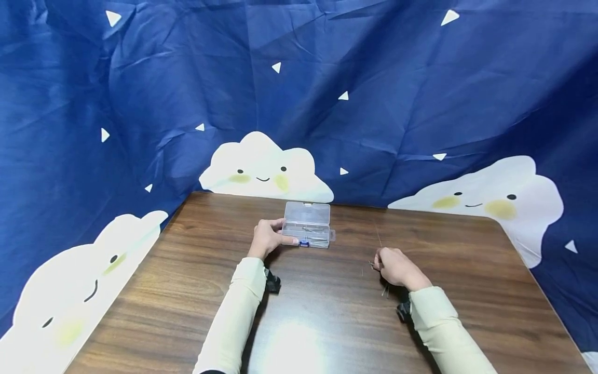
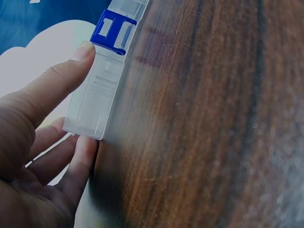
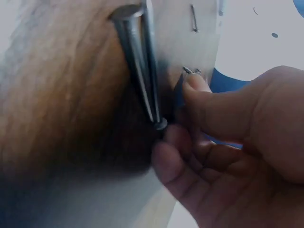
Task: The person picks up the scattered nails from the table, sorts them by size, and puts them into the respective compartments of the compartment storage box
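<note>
A clear plastic box [image 1: 306, 234] with a blue latch [image 2: 113, 32] lies with its lid [image 1: 307, 213] raised; several nails [image 1: 317, 240] are inside it. My left hand [image 1: 268, 236] grips the box's left end, thumb along the front wall and fingers at the end and behind. To the right, my right hand [image 1: 394, 266] is low over the table with curled fingers. Metal nail ends [image 3: 187, 70] poke out at its thumb tip, mostly hidden by the fingers. Loose nails [image 3: 137, 61] lie close beside that hand, and a single nail [image 3: 194, 18] lies farther off.
The brown wooden table [image 1: 196, 291] carries a bright glare patch near its front. Behind it hangs a blue curtain [image 1: 299, 104] with white clouds and triangles. Each wrist wears a small black camera.
</note>
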Demonstrator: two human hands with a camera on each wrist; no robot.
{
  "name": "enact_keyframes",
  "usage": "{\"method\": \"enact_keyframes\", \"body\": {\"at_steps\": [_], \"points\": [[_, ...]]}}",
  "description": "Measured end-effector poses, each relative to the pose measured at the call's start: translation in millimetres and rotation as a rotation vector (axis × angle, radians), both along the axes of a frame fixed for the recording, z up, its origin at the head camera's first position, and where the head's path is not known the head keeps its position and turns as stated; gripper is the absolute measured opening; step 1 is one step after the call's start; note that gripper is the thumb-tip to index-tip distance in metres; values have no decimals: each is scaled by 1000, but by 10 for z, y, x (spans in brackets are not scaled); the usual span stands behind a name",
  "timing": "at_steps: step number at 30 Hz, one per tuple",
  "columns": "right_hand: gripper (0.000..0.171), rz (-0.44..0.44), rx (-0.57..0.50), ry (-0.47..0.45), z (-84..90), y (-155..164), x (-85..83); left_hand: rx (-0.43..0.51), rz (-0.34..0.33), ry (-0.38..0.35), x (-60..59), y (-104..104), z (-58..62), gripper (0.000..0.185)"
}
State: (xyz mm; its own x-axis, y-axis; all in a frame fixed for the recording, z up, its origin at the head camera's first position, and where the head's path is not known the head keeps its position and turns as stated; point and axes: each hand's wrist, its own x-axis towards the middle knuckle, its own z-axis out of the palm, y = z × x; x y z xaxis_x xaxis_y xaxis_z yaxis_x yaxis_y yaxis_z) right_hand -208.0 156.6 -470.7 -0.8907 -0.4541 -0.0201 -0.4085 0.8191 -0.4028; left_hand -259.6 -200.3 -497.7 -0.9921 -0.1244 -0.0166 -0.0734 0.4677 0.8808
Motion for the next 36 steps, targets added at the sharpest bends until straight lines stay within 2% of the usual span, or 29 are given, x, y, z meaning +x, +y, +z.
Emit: {"method": "enact_keyframes", "body": {"at_steps": [4, 8, 11, 17, 23, 36], "points": [[28, -68, -104, 2, -38, 38, -30, 1, -3, 7, 5, -2, -18, 79], [18, -157, -240, -71, -72, 56, -58, -1, -6, 16, -3, -4, -14, 79], [16, -213, -323, -123, -85, 45, -74, -3, -2, 14, -6, -9, -1, 80], [15, -260, -433, -186, -65, 1, -100, -17, -8, 8, -8, -9, -4, 79], [14, -245, -484, -192, -16, -87, -129, -26, -3, 11, -14, -13, -32, 79], [13, -286, -525, -167, 52, -283, -171, -9, 1, -6, -2, 3, -5, 78]]}}
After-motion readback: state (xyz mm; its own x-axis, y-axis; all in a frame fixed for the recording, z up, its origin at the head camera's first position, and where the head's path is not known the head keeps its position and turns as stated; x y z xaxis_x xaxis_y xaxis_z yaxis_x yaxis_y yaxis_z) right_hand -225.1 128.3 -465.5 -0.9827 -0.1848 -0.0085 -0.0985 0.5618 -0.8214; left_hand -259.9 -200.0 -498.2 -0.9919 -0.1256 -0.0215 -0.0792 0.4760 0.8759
